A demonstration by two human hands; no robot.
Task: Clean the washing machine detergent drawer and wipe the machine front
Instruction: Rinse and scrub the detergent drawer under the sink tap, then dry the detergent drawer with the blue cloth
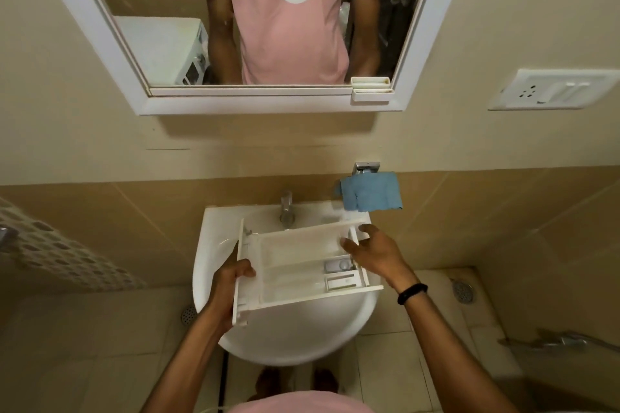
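Two hands on the job: my left hand [231, 282] grips the left end of the white plastic detergent drawer [302, 265], fingers curled round its edge, holding it tilted over the white ceramic basin [214, 238]. My right hand [372, 251], black band [412, 293] on the wrist, sits at the drawer's right end with fingers spread and loose; whether they actually touch the plastic, I can't tell. Behind the drawer stands the chrome tap [287, 208]. Up on the wall to its right, a blue cloth [369, 191] hangs just beside the basin's back corner.
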